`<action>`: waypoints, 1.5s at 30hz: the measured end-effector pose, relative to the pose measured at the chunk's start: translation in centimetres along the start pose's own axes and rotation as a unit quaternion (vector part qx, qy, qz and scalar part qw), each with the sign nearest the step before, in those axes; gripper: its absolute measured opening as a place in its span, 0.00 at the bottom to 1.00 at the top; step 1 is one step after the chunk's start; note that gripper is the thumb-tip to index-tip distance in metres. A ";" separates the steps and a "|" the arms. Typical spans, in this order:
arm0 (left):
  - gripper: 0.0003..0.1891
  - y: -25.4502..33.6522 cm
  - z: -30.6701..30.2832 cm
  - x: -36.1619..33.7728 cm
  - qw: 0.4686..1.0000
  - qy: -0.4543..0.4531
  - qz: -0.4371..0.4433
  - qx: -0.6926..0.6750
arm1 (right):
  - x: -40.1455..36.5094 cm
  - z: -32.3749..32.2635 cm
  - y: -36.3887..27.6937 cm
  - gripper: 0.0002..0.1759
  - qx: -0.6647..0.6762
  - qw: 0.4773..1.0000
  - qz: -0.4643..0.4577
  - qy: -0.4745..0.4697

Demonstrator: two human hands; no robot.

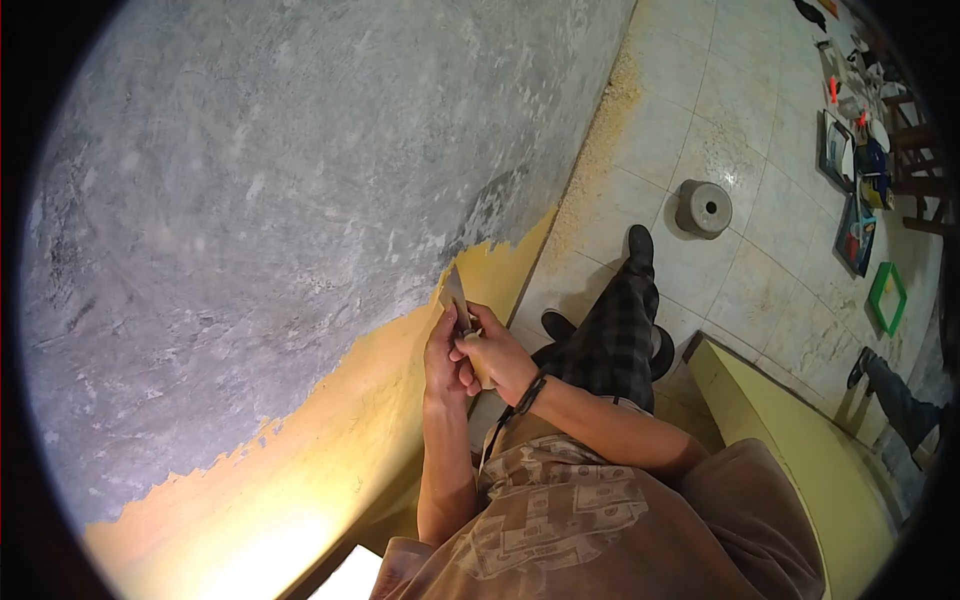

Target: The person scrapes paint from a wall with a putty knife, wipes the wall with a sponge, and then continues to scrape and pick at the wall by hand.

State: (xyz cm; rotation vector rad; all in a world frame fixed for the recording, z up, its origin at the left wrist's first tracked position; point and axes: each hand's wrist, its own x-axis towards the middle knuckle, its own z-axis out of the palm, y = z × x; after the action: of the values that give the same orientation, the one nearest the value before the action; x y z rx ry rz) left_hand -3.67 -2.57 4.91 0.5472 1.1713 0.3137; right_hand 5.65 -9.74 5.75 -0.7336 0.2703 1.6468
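A scraper [457, 293] with a flat, pointed-looking metal blade is in both my hands, in front of the wall. My right hand [498, 358], with a dark band at the wrist, is wrapped round its pale handle. From the other side, my left hand [441, 352] is closed at the base of the blade, fingers meeting those of the right. The blade tip lies right at the ragged border between the yellow paint [395, 350] and the bare grey wall [270, 220].
Flakes of debris [600, 140] line the wall's foot on the tiled floor [740, 60]. A round grey stool [704, 209] stands near my feet. Trays [836, 150] and a green frame [887, 298] lie at right. Another person's leg [895, 400] shows beyond a yellow partition [790, 430].
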 end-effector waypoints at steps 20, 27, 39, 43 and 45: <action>0.19 1.7 3.1 0.4 0.989 0.006 -0.009 -0.148 | 0.6 2.9 -1.4 0.16 0.019 0.999 0.008 0.050; 0.19 1.6 3.1 0.5 0.990 -0.006 -0.014 -0.141 | 0.8 3.6 -2.1 0.15 -0.002 0.997 -0.014 0.069; 0.16 -0.8 0.6 4.0 0.993 0.026 0.016 -0.114 | 2.4 1.6 -1.3 0.18 -0.023 0.995 0.007 0.094; 0.15 -0.1 -0.2 2.6 0.988 -0.088 0.028 -0.126 | 0.1 2.9 -1.4 0.16 -0.006 1.000 -0.010 0.029; 0.16 0.5 -0.6 2.7 0.937 -0.288 -0.068 -0.187 | 1.0 2.4 -1.7 0.17 0.007 0.999 0.006 0.051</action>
State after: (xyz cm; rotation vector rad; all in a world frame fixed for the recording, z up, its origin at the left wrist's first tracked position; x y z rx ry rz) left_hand -3.21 -0.68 2.88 0.1934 0.5541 0.2260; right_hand 6.48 -7.24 7.36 -0.8084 0.3582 1.6195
